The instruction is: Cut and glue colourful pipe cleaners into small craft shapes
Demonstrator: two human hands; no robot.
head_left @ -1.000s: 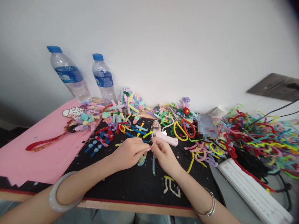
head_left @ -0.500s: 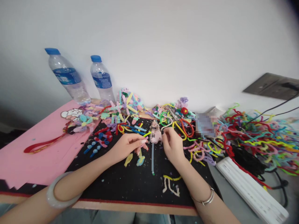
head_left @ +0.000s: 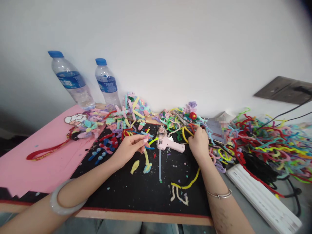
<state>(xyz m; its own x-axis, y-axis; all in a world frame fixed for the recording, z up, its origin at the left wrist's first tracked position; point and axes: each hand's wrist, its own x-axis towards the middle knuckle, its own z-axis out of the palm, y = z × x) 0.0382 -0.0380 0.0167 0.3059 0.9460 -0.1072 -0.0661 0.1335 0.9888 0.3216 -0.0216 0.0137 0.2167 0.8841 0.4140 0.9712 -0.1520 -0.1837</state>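
Observation:
My left hand (head_left: 130, 149) is closed in a pinch on a small pink fuzzy piece (head_left: 147, 136), mostly covered by the fingers. A pale pink glue gun (head_left: 168, 142) lies between my hands, with a translucent glue stick (head_left: 160, 165) jutting from it. My right hand (head_left: 200, 145) is over the loops of red and yellow pipe cleaner (head_left: 186, 133) at the mat's right side. Its fingers are curled, and what they grip is hidden. Below my left hand are a yellow leaf-like piece (head_left: 135, 166) and a yellow-and-blue piece (head_left: 147, 168).
Bent cream and yellow pipe cleaners (head_left: 180, 187) lie on the black mat (head_left: 117, 195). Fuzzy pieces pile along the wall. Two water bottles (head_left: 106, 81) stand back left. A white power strip (head_left: 263, 198) and tangled pipe cleaners (head_left: 275, 143) occupy the right.
My right hand has left the glue gun and moved right to the red and yellow loops, uncovering the gun's handle. My left hand has shifted slightly, and the pink piece now shows.

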